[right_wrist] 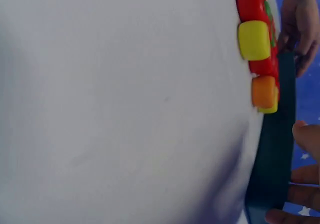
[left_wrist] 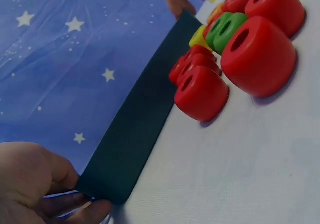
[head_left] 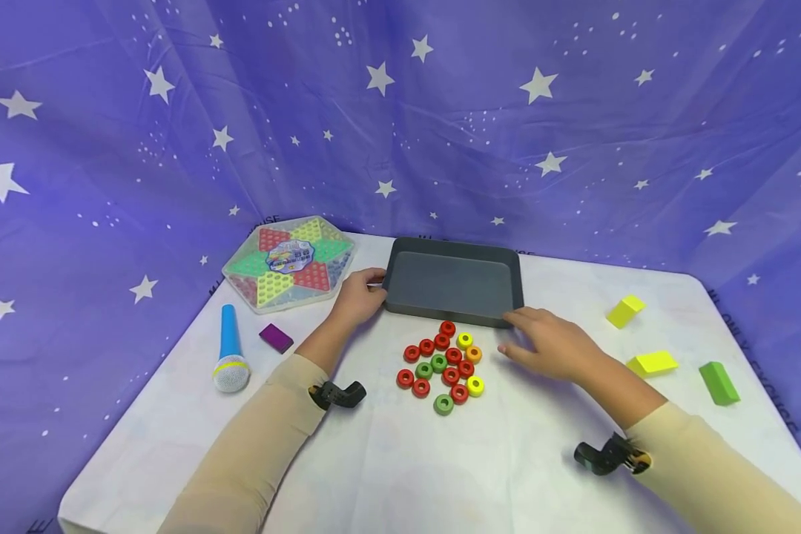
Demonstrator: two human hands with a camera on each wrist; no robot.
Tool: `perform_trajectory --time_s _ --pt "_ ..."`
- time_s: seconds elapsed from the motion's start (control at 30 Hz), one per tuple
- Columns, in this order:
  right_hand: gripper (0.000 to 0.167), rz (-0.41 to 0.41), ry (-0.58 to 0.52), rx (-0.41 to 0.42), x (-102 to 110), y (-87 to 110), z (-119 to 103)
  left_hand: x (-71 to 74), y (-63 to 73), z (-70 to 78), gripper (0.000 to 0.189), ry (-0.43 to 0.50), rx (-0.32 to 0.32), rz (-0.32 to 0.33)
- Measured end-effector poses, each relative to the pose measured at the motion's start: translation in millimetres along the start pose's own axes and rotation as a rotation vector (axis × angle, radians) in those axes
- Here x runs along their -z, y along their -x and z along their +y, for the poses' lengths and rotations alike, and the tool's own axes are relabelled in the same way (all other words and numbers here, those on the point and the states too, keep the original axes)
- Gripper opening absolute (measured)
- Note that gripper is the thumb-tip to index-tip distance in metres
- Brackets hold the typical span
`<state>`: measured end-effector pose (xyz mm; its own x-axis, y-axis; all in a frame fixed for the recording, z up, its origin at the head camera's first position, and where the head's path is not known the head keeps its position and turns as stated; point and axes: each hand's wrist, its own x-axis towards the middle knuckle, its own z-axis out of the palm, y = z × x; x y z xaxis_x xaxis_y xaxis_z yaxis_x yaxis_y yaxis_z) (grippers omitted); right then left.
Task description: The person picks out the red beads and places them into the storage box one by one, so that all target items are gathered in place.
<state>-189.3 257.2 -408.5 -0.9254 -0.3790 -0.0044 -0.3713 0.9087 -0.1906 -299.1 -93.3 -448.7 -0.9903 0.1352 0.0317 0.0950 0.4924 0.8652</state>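
Note:
A dark grey rectangular tray lies flat at the back of the table. My left hand holds it at its left side, and the fingers bend about the near corner in the left wrist view. At the front right corner, my right hand touches the tray with extended fingers, its thumb held apart. In front of the tray lie several small ring-shaped beads: red, green, yellow and orange. The right wrist view shows the tray's wall beside the right fingers.
On the left are a hexagonal Chinese checkers box, a blue toy microphone and a purple block. Two yellow blocks and a green block lie at the right. A purple star-patterned cloth hangs behind the table.

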Motion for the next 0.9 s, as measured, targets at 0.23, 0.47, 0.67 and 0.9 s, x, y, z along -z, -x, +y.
perform_trajectory --time_s 0.23,0.47,0.67,0.9 --pt "0.046 0.098 -0.081 0.105 -1 10.7 -27 2.3 5.7 -3.6 0.05 0.027 0.003 -0.007" --pt "0.022 -0.009 -0.127 0.28 -7 -5.6 -54 8.3 3.3 -3.8 0.051 0.047 0.004 0.007" --pt "0.025 -0.124 -0.13 0.29 -9 -19.8 -56 6.8 2.1 -4.9 0.05 0.081 0.014 -0.008" --pt "0.027 -0.181 -0.102 0.31 -15 -23.9 -51 2.1 2.4 -6.6 0.051 0.099 0.022 -0.015"
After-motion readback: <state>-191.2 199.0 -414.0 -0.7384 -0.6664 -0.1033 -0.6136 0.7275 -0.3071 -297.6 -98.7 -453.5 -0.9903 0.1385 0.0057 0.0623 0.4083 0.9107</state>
